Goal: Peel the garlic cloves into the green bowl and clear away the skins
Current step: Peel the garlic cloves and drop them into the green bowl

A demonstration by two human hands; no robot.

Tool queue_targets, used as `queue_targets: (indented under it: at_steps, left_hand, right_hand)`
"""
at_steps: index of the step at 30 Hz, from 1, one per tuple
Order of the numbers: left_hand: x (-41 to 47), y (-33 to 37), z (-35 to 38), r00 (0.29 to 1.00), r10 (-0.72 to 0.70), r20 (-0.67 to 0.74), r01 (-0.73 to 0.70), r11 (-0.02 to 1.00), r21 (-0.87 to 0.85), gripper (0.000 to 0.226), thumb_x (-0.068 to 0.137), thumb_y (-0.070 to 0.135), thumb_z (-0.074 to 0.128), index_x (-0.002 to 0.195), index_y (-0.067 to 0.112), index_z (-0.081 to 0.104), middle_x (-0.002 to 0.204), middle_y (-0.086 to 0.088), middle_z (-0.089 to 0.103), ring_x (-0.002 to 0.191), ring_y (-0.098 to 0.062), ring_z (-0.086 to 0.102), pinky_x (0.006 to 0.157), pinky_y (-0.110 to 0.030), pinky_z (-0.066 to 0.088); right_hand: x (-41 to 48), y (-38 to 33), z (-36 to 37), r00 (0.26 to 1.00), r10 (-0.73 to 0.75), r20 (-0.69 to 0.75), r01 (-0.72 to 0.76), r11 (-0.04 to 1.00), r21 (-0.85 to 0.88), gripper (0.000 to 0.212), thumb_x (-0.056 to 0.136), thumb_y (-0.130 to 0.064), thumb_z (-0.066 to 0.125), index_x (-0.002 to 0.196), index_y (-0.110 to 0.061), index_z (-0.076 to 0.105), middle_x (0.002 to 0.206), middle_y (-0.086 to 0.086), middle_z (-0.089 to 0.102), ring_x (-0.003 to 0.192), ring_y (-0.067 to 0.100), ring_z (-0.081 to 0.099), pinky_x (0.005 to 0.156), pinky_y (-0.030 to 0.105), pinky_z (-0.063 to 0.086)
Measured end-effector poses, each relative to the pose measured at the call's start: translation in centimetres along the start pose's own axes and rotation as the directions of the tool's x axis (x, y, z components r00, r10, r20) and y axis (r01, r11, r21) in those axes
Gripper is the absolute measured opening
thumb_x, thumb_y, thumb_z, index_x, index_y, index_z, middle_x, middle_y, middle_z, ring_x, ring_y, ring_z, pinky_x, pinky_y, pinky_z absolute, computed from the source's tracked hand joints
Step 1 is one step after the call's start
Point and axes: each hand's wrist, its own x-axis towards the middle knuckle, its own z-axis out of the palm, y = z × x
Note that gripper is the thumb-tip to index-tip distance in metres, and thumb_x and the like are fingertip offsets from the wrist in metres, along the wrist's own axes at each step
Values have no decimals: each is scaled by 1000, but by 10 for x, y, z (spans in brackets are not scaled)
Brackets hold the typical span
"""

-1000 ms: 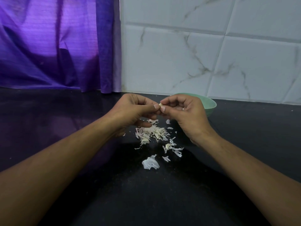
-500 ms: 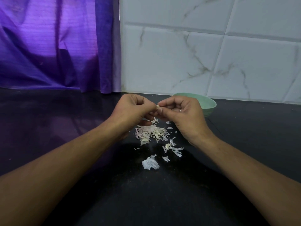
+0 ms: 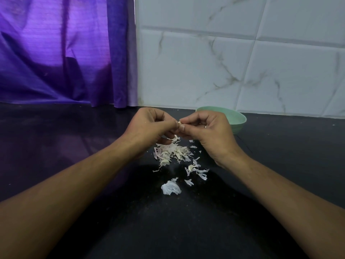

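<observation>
Head view: peeling still under way, no release yet.
Same pinch as a second ago on garlic clove (image 3: 180, 124), with curled left hand (image 3: 147, 126) and right hand (image 3: 207, 131), above skins (image 3: 171, 154).

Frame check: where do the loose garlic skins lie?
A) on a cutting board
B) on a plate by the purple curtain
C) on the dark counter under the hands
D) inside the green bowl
C: the garlic skins lie scattered on the dark counter below the left hand and right hand, which pinch a garlic clove; the green bowl stands apart, behind the right hand.
</observation>
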Motion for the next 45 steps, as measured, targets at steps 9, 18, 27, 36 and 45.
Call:
queue_targets:
  at_steps: [9,18,27,36,45]
  left_hand:
    - [4,-2,2,1000,12,-16,-12,1000,6,17,90,2,69,73,4,69,70,-9,68,61,-12,63,64,-34,57]
    - [6,-12,-4,999,24,21,-29,971,236,16,94,13,64,83,6,74,76,-7,74,70,-19,69,59,-34,58]
    - [8,-7,-8,996,-5,91,3,1000,19,20,99,23,70,91,5,70,81,-4,72,66,-11,66,57,-31,58]
    - [8,-8,-6,991,-77,109,89,990,-106,18,98,20,70,97,2,72,85,-6,75,72,-11,67,56,-27,60]
    - [8,-7,-5,991,-67,114,78,993,-92,22,99,19,69,100,-3,73,94,-14,75,74,-11,68,56,-27,60]
  right_hand:
    - [1,3,2,1000,14,10,-15,1000,25,12,87,2,77,99,0,73,91,25,76,86,33,76,85,39,64]
    - [3,3,-3,997,81,-11,-79,990,119,10,97,-6,67,107,-7,71,92,8,77,90,21,73,90,41,60]
    - [1,4,-5,993,96,73,-97,995,15,15,98,-1,65,109,-3,75,90,14,74,84,21,68,82,43,63]
    - [1,6,-4,995,68,71,-68,998,-12,11,95,-6,71,103,1,71,91,17,78,80,29,75,77,40,63]
    - [3,6,-6,999,-24,32,26,997,-75,14,87,0,79,100,0,77,85,16,78,85,36,77,82,39,64]
